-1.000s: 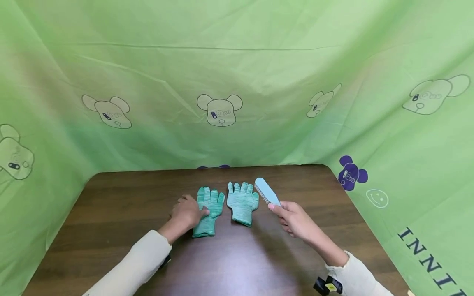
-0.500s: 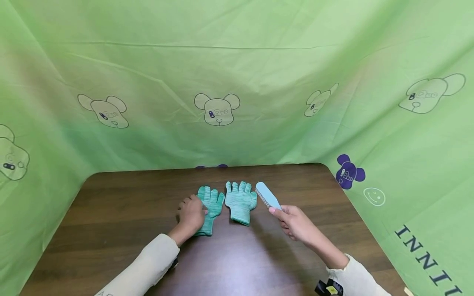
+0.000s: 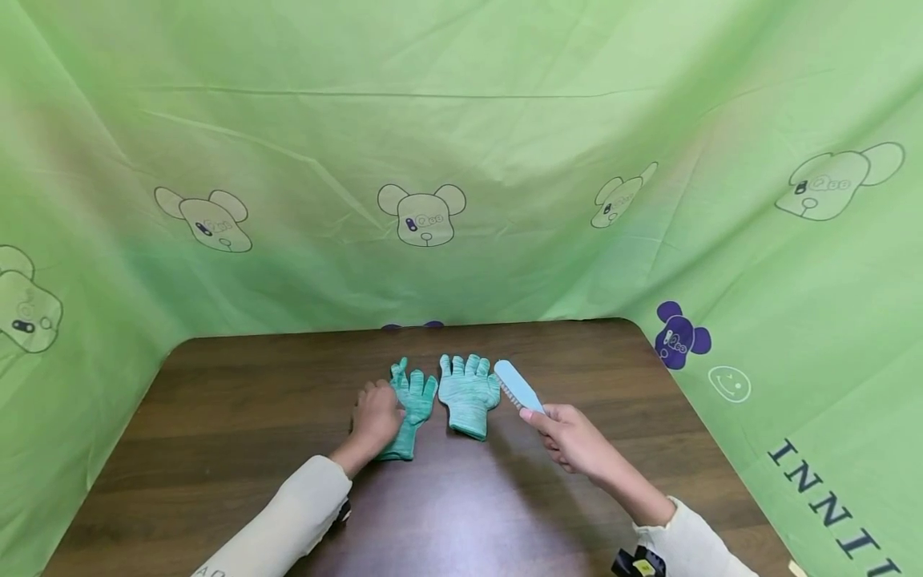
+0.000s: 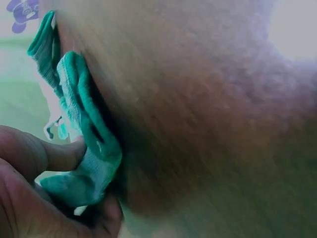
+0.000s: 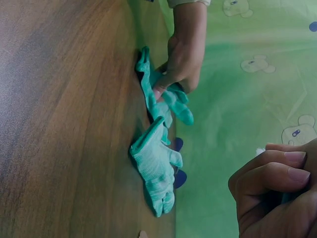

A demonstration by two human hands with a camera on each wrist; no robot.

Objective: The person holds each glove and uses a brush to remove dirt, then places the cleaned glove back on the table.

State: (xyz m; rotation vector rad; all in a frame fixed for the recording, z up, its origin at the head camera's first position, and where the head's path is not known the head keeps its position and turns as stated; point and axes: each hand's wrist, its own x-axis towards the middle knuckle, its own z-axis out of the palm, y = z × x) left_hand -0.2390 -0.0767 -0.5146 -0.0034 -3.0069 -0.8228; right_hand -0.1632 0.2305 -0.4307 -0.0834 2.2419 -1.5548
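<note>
In the head view, pinching a dark green glove (image 3: 413, 410) at seven o'clock with the left hand (image 3: 378, 415) and holding a blue brush (image 3: 519, 386) at five with the right hand (image 3: 573, 439), beside a pale green glove (image 3: 469, 396) at six on the desk (image 3: 461, 501). From the left wrist, gripping the dark green glove at eight. From the right wrist, curling round the mostly hidden blue brush at four.

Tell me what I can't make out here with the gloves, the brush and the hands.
Head view: part of the darker glove, covered by the left hand.
Head view: the rear end of the blue brush, enclosed by the right hand.
Right wrist view: most of the brush, hidden by that hand's fingers.
Head view: lettering on the left sleeve, cut off by the bottom edge.
</note>
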